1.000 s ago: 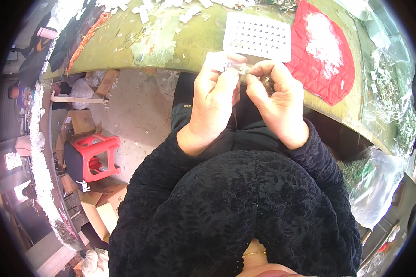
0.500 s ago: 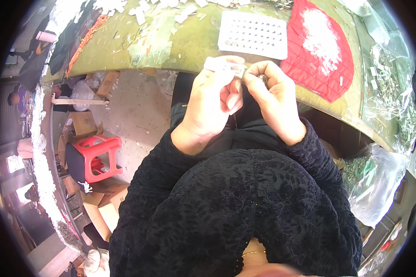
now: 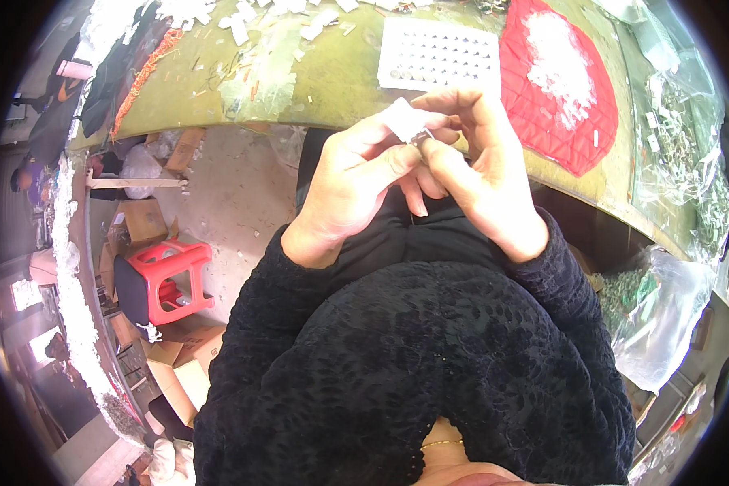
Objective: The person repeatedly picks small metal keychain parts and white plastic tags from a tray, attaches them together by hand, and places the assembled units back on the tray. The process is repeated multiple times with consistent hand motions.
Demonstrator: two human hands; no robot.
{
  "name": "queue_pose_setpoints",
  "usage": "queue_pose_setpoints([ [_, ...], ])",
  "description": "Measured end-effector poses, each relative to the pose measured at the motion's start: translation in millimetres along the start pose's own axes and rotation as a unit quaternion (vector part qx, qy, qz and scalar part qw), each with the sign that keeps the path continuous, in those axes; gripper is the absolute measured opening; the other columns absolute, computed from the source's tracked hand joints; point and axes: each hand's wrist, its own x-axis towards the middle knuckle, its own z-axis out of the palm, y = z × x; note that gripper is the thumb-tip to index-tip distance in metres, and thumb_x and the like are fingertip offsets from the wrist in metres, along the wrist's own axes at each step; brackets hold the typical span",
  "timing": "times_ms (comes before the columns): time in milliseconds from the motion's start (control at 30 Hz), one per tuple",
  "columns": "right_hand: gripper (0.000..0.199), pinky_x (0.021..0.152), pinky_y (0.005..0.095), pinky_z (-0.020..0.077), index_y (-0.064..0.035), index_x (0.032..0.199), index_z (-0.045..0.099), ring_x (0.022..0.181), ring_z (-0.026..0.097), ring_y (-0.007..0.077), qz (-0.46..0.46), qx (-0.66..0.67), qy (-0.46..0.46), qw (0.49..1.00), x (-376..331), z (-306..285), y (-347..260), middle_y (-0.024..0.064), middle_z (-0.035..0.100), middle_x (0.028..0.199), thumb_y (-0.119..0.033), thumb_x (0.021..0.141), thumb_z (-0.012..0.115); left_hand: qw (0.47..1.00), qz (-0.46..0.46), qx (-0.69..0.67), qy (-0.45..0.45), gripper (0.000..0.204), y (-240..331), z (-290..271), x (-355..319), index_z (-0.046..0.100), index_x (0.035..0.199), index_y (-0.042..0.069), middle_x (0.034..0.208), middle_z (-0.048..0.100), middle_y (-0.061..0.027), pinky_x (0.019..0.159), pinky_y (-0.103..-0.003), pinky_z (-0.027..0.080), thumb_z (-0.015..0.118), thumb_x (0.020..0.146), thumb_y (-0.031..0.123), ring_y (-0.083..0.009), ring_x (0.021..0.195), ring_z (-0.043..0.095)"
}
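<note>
My left hand grips a small white card between thumb and fingers, its plain face turned up. Against the card's lower corner, my right hand pinches a tiny dark, shiny piece whose kind I cannot make out. Both hands meet above my lap, just before the table edge, and the fingers partly cover the piece. Beyond them on the table lies a white tray with rows of small metallic pieces. Right of it, a red quilted cloth carries a heap of small whitish translucent pieces.
White cards lie scattered along the far side of the green table. Clear plastic with small parts covers its right end. A red stool and cardboard boxes stand on the floor at left; a plastic bag is at right.
The white card has turned in my left hand, so its printed side no longer shows. My right fingers have come in closer, from the card's right end to its lower corner.
</note>
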Motion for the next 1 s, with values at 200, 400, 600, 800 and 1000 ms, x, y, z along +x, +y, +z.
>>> queue_pose_setpoints([
  [200,0.028,0.079,0.0253,0.0471,-0.0015,0.116,0.051,0.093,0.054,0.0102,-0.007,-0.056,-0.040,0.998,-2,-1,6,0.0063,0.057,0.105,-0.002,0.089,0.059,0.998,-0.054,-0.011,0.008,0.030,-11,-4,-8,0.056,0.124,-0.007,0.096,0.067,-0.0164,0.059,-0.029,0.057,0.054,0.098,0.009,-0.0214,0.072,0.069],
  [400,0.014,0.072,0.0244,0.0466,-0.0019,0.104,0.065,0.078,0.057,0.0104,-0.158,-0.338,0.144,0.917,32,-57,16,0.0034,0.064,0.090,-0.004,0.091,0.063,0.981,-0.101,-0.164,0.033,0.035,-26,-19,1,0.052,0.129,-0.007,0.107,0.066,-0.0221,0.056,-0.031,0.058,0.052,0.098,0.010,-0.0210,0.072,0.068],
  [600,0.011,0.070,0.0380,0.0497,-0.0037,0.094,0.065,0.080,0.062,0.0319,-0.214,-0.468,0.059,0.855,61,-81,38,0.0137,0.060,0.087,-0.008,0.084,0.066,0.976,-0.118,-0.181,0.027,0.035,-31,-23,9,0.051,0.129,-0.006,0.111,0.065,-0.0229,0.056,-0.030,0.058,0.051,0.098,0.010,-0.0193,0.074,0.068],
  [800,0.010,0.070,0.0374,0.0494,-0.0015,0.092,0.064,0.080,0.062,0.0312,-0.215,-0.485,0.027,0.847,63,-79,31,0.0130,0.060,0.086,-0.007,0.084,0.066,0.974,-0.137,-0.178,0.035,0.034,-30,-24,15,0.052,0.128,-0.006,0.110,0.065,-0.0232,0.056,-0.030,0.058,0.050,0.099,0.010,-0.0186,0.072,0.068],
  [1000,0.014,0.074,0.0316,0.0499,0.0014,0.099,0.065,0.082,0.064,0.0255,-0.162,-0.432,-0.036,0.886,80,-85,26,0.0122,0.063,0.085,-0.002,0.085,0.065,0.973,-0.142,-0.176,0.044,0.034,-29,-24,19,0.052,0.128,-0.007,0.110,0.065,-0.0232,0.055,-0.030,0.058,0.051,0.099,0.010,-0.0178,0.071,0.067],
])
